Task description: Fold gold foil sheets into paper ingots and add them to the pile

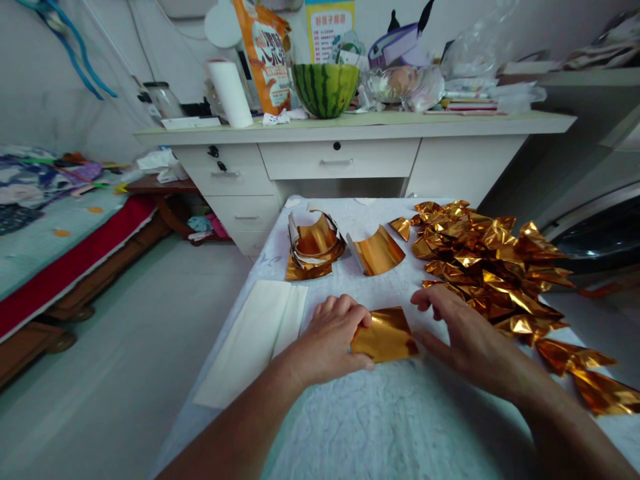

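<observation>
A square sheet of gold foil paper (384, 335) lies on the covered table in front of me. My left hand (340, 333) grips its left edge, thumb at the near corner and fingers at the far one. At the sheet's right side, my right hand (450, 327) hovers with thumb and fingers apart, the thumb close to the near right corner. Beyond my hands sit a curled gold sheet (383, 252) and a rolled stack of gold foil paper (317, 243). Folded gold foil pieces (480, 260) form a heap to the right.
White paper sheets (250, 333) lie at the table's left. Behind stands a white desk (340, 160) bearing a half watermelon (325, 90), an orange snack bag (267, 60) and a paper roll (231, 93). A bed (75, 253) is at left, a washing machine (600, 213) at right.
</observation>
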The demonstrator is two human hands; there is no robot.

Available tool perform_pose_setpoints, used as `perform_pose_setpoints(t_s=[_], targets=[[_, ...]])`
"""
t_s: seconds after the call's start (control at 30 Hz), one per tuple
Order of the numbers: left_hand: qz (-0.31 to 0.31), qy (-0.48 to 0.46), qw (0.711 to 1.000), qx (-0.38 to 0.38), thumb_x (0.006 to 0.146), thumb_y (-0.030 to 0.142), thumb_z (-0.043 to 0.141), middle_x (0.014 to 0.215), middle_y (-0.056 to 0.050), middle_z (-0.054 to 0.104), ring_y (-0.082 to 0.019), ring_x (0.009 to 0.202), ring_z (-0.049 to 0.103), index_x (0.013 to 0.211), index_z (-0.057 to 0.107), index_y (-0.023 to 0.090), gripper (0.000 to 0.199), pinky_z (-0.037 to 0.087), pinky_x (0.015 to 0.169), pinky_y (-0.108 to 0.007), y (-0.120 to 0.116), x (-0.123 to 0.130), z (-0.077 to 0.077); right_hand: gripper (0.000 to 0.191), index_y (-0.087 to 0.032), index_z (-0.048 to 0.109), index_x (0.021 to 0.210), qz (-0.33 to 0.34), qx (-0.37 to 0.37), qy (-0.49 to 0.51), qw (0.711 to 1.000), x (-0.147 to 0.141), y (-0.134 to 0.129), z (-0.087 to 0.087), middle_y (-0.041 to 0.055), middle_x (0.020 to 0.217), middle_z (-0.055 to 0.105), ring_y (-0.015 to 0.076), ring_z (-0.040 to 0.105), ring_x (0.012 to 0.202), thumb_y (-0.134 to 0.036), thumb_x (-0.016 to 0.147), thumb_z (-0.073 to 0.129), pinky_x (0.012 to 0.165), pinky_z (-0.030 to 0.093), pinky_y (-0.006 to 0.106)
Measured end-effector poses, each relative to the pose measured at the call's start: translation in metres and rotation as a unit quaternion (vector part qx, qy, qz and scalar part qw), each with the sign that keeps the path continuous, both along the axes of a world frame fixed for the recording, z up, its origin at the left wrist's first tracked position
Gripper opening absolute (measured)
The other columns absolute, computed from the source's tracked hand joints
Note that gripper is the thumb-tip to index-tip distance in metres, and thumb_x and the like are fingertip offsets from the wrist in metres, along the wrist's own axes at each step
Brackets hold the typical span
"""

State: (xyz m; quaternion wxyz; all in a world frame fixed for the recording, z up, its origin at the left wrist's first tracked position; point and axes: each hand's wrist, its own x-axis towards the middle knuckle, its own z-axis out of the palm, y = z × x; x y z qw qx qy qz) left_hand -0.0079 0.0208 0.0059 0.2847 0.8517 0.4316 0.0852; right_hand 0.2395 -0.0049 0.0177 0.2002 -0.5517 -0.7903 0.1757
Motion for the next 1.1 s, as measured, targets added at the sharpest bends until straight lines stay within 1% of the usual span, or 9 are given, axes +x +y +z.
perform_pose_setpoints(t_s=[0.07, 0.1, 0.23, 0.37, 0.53, 0.7, 0.83, 0.97, 1.1], targets=[[-0.002, 0.001, 1.000, 0.002, 0.069, 0.040, 0.076, 0.112, -0.002, 0.049, -0.025, 0.106, 0.043, 0.103, 0.053, 0.026, 0.043, 0.037, 0.093, -0.039, 0.000, 0.000, 0.001, 0.011, -0.022, 0.055, 0.093, 0.036, -0.021, 0.014, 0.999, -0.013, -0.004, 0.005, 0.0058, 0.093, 0.062, 0.0202, 0.059, 0.082, -0.018, 0.084, 0.055, 0.071, 0.049, 0.033], [-0.003, 0.002, 1.000, 0.002, 0.069, 0.041, 0.076, 0.111, -0.002, 0.048, -0.026, 0.106, 0.043, 0.102, 0.053, 0.026, 0.043, 0.037, 0.093, -0.039, -0.001, 0.000, 0.001, 0.007, -0.022, 0.055, 0.087, 0.059, -0.039, 0.023, 0.997, -0.020, -0.005, 0.005, 0.0044, 0.089, 0.061, 0.0187, 0.058, 0.079, -0.015, 0.085, 0.053, 0.070, 0.048, 0.032], [-0.003, 0.005, 1.000, 0.000, 0.070, 0.040, 0.076, 0.111, -0.002, 0.048, -0.025, 0.106, 0.043, 0.102, 0.053, 0.025, 0.041, 0.037, 0.093, -0.039, 0.000, 0.000, 0.002, 0.011, -0.021, 0.055, 0.084, 0.092, -0.062, 0.031, 0.993, -0.041, -0.008, -0.007, 0.0041, 0.089, 0.060, 0.0196, 0.056, 0.084, -0.010, 0.085, 0.052, 0.074, 0.046, 0.033], [-0.018, 0.005, 1.000, -0.023, 0.071, 0.036, 0.075, 0.113, -0.002, 0.047, -0.025, 0.108, 0.042, 0.106, 0.053, 0.027, 0.042, 0.037, 0.094, -0.039, 0.001, -0.003, 0.005, 0.009, -0.020, 0.053, 0.083, 0.072, -0.057, 0.003, 0.996, -0.045, -0.008, -0.019, 0.0046, 0.089, 0.058, 0.0211, 0.053, 0.084, -0.011, 0.084, 0.053, 0.074, 0.043, 0.035], [-0.041, 0.010, 0.998, -0.045, 0.072, 0.028, 0.072, 0.114, -0.002, 0.047, -0.025, 0.107, 0.042, 0.108, 0.054, 0.027, 0.041, 0.038, 0.093, -0.038, 0.005, -0.007, 0.009, 0.007, -0.020, 0.052, 0.083, 0.048, -0.042, -0.016, 0.998, -0.049, -0.009, -0.021, 0.0057, 0.089, 0.057, 0.0225, 0.052, 0.084, -0.018, 0.082, 0.058, 0.075, 0.042, 0.038], [-0.050, 0.003, 0.997, -0.051, 0.071, 0.027, 0.072, 0.114, -0.002, 0.047, -0.025, 0.107, 0.043, 0.109, 0.053, 0.028, 0.043, 0.039, 0.094, -0.038, 0.008, -0.009, 0.009, 0.023, -0.020, 0.053, 0.087, -0.001, -0.005, -0.059, 0.998, -0.062, -0.014, -0.024, 0.0077, 0.090, 0.056, 0.0255, 0.051, 0.083, -0.032, 0.077, 0.069, 0.073, 0.042, 0.039], [-0.052, 0.000, 0.997, -0.050, 0.070, 0.027, 0.073, 0.115, -0.002, 0.047, -0.025, 0.108, 0.043, 0.110, 0.053, 0.028, 0.045, 0.038, 0.095, -0.038, 0.009, -0.010, 0.008, 0.028, -0.021, 0.052, 0.090, -0.012, 0.027, -0.078, 0.997, -0.065, -0.016, -0.027, 0.0077, 0.093, 0.057, 0.0256, 0.051, 0.084, -0.035, 0.076, 0.072, 0.071, 0.041, 0.037], [-0.050, -0.001, 0.998, -0.048, 0.069, 0.028, 0.073, 0.116, -0.002, 0.046, -0.025, 0.109, 0.043, 0.110, 0.053, 0.028, 0.045, 0.038, 0.095, -0.038, 0.010, -0.011, 0.005, 0.030, -0.022, 0.051, 0.096, -0.014, 0.003, -0.081, 0.997, -0.057, -0.013, -0.024, 0.0067, 0.094, 0.057, 0.0254, 0.053, 0.085, -0.030, 0.076, 0.072, 0.072, 0.042, 0.037], [-0.047, 0.000, 0.998, -0.045, 0.069, 0.028, 0.074, 0.116, -0.002, 0.047, -0.025, 0.109, 0.043, 0.111, 0.053, 0.029, 0.047, 0.037, 0.095, -0.038, 0.010, -0.012, 0.002, 0.033, -0.022, 0.051, 0.097, -0.028, -0.022, -0.076, 0.996, -0.035, -0.007, -0.025, 0.0057, 0.095, 0.058, 0.0256, 0.055, 0.087, -0.031, 0.074, 0.073, 0.075, 0.043, 0.039]])
